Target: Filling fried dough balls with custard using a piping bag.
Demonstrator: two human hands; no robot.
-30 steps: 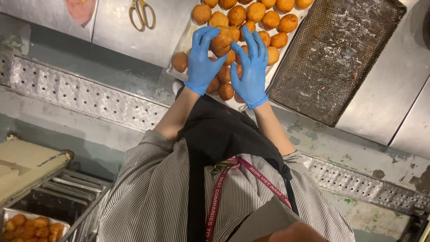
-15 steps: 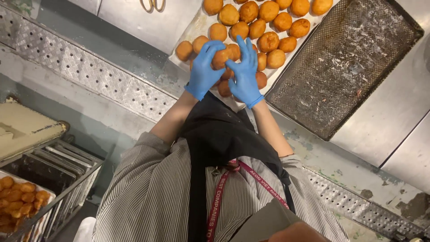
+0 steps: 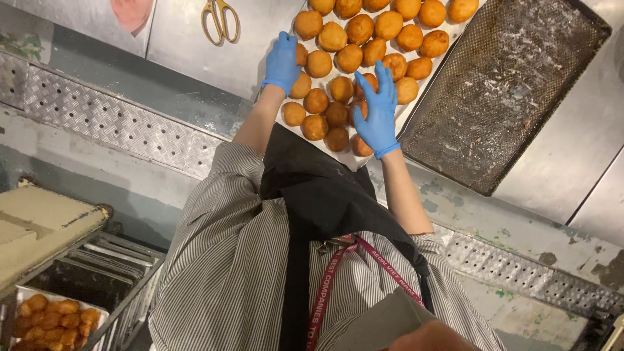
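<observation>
left hand (image 3: 282,62) | right hand (image 3: 376,112) | both flat on golden buns (image 3: 344,57)

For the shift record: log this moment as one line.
left hand: flat on fried buns | right hand: spread over near buns | empty mesh tray: beside | scissors: on counter

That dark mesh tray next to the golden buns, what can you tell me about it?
The dark mesh tray is a rectangular perforated metal sheet with a raised rim, blackened and flecked with pale crumbs. It holds no buns and lies flat, at an angle in the view, on the steel counter. Its long edge runs beside the tray of round buns. Neither gloved hand touches it.
</observation>
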